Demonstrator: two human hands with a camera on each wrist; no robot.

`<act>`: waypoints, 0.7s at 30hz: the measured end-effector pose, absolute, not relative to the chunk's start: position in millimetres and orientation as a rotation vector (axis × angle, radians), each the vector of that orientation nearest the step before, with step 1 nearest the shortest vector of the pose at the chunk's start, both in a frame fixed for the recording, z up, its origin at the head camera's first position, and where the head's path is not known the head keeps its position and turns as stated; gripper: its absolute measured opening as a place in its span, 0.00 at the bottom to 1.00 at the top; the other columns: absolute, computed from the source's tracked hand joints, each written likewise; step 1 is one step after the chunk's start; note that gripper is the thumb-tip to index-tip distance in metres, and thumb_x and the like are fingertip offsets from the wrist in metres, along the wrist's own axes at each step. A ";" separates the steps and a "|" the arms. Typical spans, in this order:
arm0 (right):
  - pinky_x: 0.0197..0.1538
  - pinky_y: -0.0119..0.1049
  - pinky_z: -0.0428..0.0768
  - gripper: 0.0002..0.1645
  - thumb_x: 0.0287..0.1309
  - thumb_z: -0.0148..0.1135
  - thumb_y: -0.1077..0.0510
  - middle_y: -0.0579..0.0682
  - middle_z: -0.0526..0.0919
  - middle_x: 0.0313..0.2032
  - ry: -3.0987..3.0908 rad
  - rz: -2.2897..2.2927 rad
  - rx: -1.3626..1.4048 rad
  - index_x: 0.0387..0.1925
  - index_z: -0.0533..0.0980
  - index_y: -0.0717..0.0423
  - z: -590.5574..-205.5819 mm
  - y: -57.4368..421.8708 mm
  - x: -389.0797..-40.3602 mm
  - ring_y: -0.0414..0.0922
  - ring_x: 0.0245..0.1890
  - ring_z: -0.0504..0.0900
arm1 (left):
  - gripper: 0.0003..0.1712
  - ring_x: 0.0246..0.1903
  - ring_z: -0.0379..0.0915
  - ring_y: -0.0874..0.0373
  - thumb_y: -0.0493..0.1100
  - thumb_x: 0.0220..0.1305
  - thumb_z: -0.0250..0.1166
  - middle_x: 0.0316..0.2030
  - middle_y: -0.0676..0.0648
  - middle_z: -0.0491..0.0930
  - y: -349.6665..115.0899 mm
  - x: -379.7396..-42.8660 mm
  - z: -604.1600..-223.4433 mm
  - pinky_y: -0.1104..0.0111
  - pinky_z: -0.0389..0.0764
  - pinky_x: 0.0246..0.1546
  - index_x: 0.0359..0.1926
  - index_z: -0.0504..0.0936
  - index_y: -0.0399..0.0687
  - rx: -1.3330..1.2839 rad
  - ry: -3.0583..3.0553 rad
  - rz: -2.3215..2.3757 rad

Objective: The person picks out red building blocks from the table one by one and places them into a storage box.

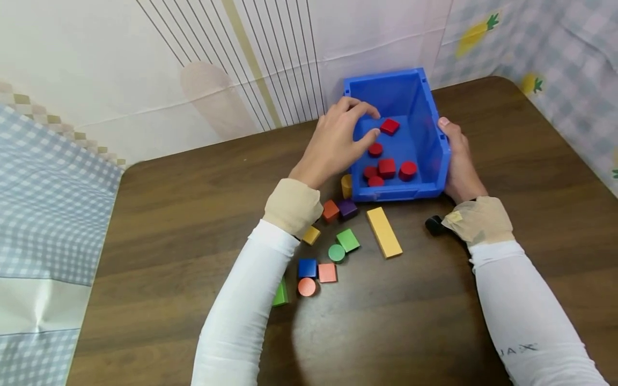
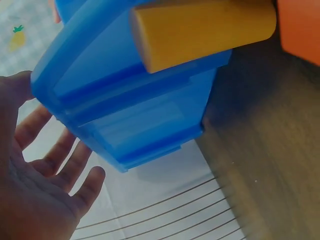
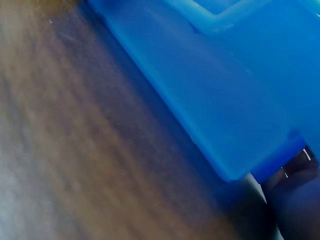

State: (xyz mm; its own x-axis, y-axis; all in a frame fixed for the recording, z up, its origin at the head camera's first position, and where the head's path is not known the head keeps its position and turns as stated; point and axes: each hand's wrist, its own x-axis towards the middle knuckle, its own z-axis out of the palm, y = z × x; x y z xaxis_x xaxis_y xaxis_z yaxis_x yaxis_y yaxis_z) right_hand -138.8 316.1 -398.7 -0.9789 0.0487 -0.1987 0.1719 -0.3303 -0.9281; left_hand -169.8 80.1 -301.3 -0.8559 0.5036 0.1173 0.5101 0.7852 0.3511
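Observation:
A blue plastic bin stands at the back of the table with several red blocks inside, cubes and round ones. My left hand is over its left rim, thumb and fingers loosely bent and apart, holding nothing. In the left wrist view its spread fingers are beside the bin's wall. One red block lies on the bin floor just past the left fingertips. My right hand grips the right wall, thumb on the rim; in the right wrist view the bin's side hides most of its fingers.
A yellow cylinder stands against the bin's left front corner. In front lie a long yellow block, orange and purple cubes, and several green, blue and pink blocks. A patterned cloth hangs behind the table.

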 end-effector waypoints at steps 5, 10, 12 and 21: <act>0.70 0.52 0.55 0.42 0.59 0.53 0.32 0.51 0.62 0.69 1.773 -2.482 0.298 0.70 0.63 0.45 -402.6 310.0 -137.8 0.50 0.66 0.62 | 0.20 0.62 0.60 0.63 0.60 0.68 0.54 0.62 0.54 0.67 70.0 -161.2 -310.3 0.65 0.62 0.59 0.56 0.78 0.62 -0.826 -2.938 -0.624; 0.69 0.50 0.58 0.40 0.59 0.54 0.34 0.50 0.65 0.67 1.785 -2.512 0.307 0.69 0.64 0.46 -401.8 315.8 -135.2 0.49 0.65 0.64 | 0.21 0.68 0.54 0.63 0.60 0.68 0.54 0.68 0.53 0.62 67.7 -153.2 -315.9 0.64 0.58 0.64 0.57 0.77 0.62 -0.835 -2.941 -0.669; 0.66 0.46 0.64 0.39 0.59 0.55 0.35 0.50 0.66 0.66 1.782 -2.526 0.312 0.68 0.65 0.46 -400.3 321.4 -133.6 0.49 0.64 0.65 | 0.22 0.69 0.52 0.64 0.61 0.68 0.53 0.70 0.53 0.60 68.8 -150.5 -317.6 0.63 0.57 0.65 0.58 0.77 0.63 -0.849 -2.943 -0.700; 0.58 0.39 0.71 0.37 0.60 0.54 0.36 0.49 0.68 0.64 1.824 -2.502 0.339 0.67 0.66 0.46 -401.4 334.6 -126.0 0.48 0.62 0.66 | 0.29 0.73 0.43 0.62 0.66 0.68 0.49 0.76 0.63 0.44 65.7 -134.4 -329.2 0.56 0.54 0.69 0.64 0.74 0.66 -0.939 -2.999 -0.811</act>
